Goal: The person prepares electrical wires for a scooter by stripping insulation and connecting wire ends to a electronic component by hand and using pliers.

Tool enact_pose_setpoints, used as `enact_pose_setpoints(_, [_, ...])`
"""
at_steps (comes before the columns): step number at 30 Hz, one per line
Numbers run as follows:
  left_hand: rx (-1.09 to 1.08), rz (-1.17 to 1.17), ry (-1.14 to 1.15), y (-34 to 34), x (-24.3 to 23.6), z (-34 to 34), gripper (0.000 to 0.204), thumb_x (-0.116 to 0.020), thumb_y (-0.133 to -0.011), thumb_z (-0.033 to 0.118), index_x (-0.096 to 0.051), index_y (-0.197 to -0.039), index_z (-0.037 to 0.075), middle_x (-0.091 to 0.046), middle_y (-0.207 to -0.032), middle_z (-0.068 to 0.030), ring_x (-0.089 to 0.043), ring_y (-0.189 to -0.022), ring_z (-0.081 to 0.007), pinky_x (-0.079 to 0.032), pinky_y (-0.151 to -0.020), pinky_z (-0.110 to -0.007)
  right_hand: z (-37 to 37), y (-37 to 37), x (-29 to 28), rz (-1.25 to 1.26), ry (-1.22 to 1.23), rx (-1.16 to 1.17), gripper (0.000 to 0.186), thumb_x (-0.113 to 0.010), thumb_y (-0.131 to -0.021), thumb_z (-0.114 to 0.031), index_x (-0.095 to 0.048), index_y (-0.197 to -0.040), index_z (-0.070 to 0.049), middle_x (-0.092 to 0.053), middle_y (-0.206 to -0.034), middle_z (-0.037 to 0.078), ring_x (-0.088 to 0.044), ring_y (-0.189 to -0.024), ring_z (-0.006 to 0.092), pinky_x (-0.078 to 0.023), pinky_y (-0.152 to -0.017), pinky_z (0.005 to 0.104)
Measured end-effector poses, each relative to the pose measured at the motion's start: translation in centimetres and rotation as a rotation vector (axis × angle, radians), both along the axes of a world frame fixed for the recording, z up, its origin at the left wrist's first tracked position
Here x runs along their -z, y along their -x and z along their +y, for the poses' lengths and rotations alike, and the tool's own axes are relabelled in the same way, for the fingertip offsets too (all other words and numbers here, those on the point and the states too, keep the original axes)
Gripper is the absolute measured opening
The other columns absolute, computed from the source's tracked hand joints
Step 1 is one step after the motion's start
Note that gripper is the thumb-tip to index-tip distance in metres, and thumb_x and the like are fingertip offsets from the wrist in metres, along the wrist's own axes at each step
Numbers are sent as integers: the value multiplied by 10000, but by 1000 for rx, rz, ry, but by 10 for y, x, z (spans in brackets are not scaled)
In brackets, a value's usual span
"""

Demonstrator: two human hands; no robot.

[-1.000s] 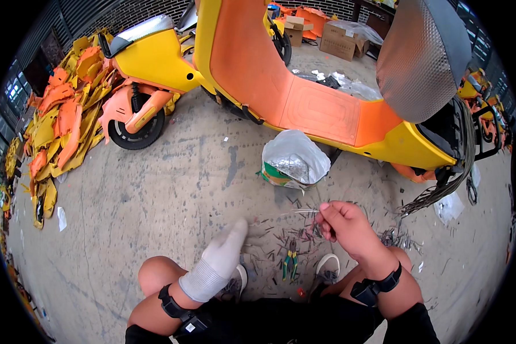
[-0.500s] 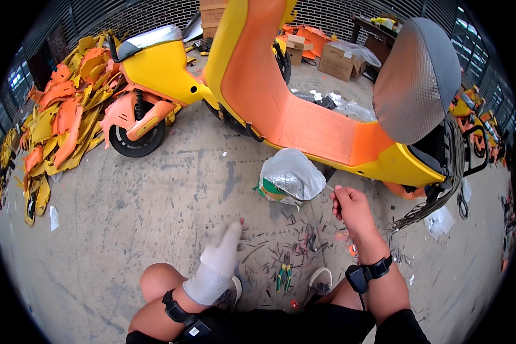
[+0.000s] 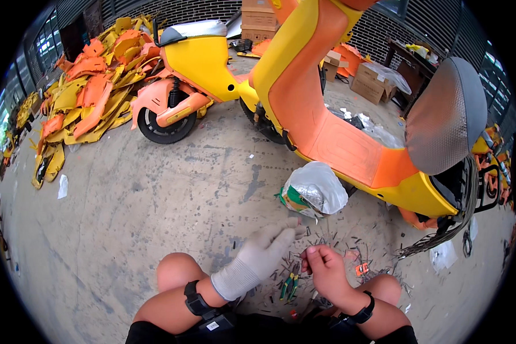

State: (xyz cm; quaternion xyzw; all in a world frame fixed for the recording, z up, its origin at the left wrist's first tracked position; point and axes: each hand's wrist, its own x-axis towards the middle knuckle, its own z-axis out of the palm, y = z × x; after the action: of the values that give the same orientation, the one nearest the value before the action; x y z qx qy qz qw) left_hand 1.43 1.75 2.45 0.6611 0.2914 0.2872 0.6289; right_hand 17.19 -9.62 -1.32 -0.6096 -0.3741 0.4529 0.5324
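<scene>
My left hand [image 3: 269, 252], in a light knit glove, reaches over the floor with loosely extended fingers, their tips slightly blurred. My right hand [image 3: 321, 264], bare, is pinched just to its right; what is between its fingertips is too small to make out clearly. Pliers with green-and-yellow handles [image 3: 289, 286] lie beneath and between my hands, among scattered short wire pieces [image 3: 350, 255]. Above my hands stands a plastic-lined container [image 3: 315, 189] with a green side. A bundle of thin wires [image 3: 441, 232] hangs from the right end of the yellow-and-orange scooter [image 3: 341, 146].
A heap of yellow and orange panels [image 3: 92, 86] lies at left, beside another scooter's front wheel [image 3: 163, 123]. Cardboard boxes [image 3: 367, 83] and a dark table [image 3: 410, 57] stand behind. A white bag [image 3: 441, 255] lies at right, a small orange object [image 3: 361, 269] near my right hand.
My right hand has moved down and left, the thin strand seen in it earlier now indistinct. My gloved hand has moved right, toward it. The view has shifted.
</scene>
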Motion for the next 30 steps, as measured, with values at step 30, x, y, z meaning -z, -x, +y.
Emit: enact_pose_setpoints(30, [355,353,184,-4,10,-19,296,-518,-1043,234,-629,-1217,21,-638,-843,-67,-616,-798,-143,-500,-734,-301,-7,-27,-27,-532,-202,-57,153,-760,-881,-126,-718,-998,-36,-670,-912,99,-654,-762,253,-524,-653,332])
